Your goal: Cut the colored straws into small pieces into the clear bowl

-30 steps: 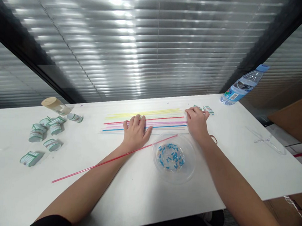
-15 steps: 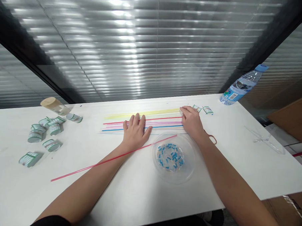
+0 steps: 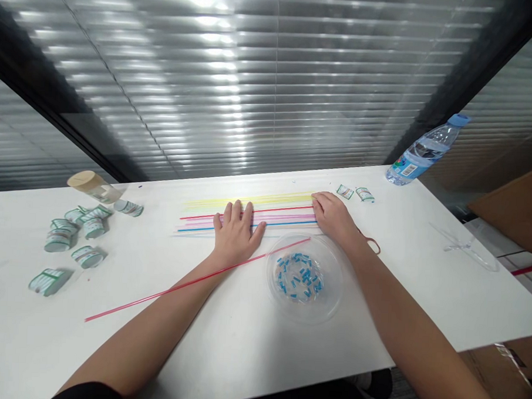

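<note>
A row of thin coloured plastic straws, among them yellow straws point(image 3: 270, 199), a red straw point(image 3: 287, 209), pink ones and a blue straw point(image 3: 286, 224), lies side by side on the table. Across them my left hand point(image 3: 234, 233) rests flat, fingers spread. At their right ends, my right hand point(image 3: 334, 216) is closed, its fingertips on the ends of the yellow straws; part of the grip is hidden. A longer pink-red straw point(image 3: 156, 296) slants over my left forearm onto a clear plastic bowl point(image 3: 332, 296) with small blue tube pieces point(image 3: 306, 276) inside.
Several green-and-white packets point(image 3: 87, 256) and a lidded jar point(image 3: 94, 186) are at the left. Two small packets point(image 3: 365, 194) lie behind my right hand. A water bottle point(image 3: 427, 150) stands at the back right corner, near clear plastic strips point(image 3: 464, 247). Window blinds border the back edge.
My right hand has slid slightly left along the straw ends, uncovering more of a small packet behind it. My left hand stays flat on the straws.
</note>
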Motion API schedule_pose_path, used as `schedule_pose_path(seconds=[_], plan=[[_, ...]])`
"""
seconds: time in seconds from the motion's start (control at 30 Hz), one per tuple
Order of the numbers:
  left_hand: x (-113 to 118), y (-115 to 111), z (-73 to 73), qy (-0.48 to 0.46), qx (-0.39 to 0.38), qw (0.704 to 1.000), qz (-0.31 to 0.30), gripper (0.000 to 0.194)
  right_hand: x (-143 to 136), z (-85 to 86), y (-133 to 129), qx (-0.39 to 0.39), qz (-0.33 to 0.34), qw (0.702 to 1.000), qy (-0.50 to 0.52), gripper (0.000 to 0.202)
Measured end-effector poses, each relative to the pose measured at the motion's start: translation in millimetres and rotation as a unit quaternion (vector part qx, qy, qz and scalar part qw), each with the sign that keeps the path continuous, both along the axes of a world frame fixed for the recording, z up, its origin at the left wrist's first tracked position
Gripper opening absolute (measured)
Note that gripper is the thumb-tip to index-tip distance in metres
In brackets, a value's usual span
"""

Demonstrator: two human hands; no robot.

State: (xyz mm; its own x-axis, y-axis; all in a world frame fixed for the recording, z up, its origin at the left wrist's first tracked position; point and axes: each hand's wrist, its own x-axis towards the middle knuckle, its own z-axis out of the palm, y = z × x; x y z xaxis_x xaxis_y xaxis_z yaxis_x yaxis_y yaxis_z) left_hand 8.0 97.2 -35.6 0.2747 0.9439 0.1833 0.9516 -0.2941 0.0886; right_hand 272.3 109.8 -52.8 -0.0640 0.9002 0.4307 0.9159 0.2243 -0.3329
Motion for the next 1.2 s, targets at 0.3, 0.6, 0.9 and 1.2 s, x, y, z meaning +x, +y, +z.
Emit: schedule_pose_path(seconds=[0.3, 0.6, 0.9, 1.2], plan=[[-0.5, -0.2, -0.5, -0.004, 0.002, 1.0, 0.003, 0.062, -1.0, 0.5, -4.7, -0.045, -0.021, 0.998, -0.048, 0.036], [0.2, -1.7, 1.5, -0.008, 0.01, 1.0, 0.004, 0.061, -10.7, 21.2, -22.3, -0.016, 0.168, 0.986, -0.01, 0.02], [-0.5, -2.4, 1.7, -0.011, 0.007, 1.0, 0.006, 0.06, 0.6, 33.3, -44.1, -0.152, 0.238, 0.959, -0.004, 0.023], [0.4, -1.1, -0.6, -0.03, 0.014, 0.999, 0.007, 0.065, -3.1, 27.8, -39.9, -0.117, 0.205, 0.971, 0.049, 0.027]])
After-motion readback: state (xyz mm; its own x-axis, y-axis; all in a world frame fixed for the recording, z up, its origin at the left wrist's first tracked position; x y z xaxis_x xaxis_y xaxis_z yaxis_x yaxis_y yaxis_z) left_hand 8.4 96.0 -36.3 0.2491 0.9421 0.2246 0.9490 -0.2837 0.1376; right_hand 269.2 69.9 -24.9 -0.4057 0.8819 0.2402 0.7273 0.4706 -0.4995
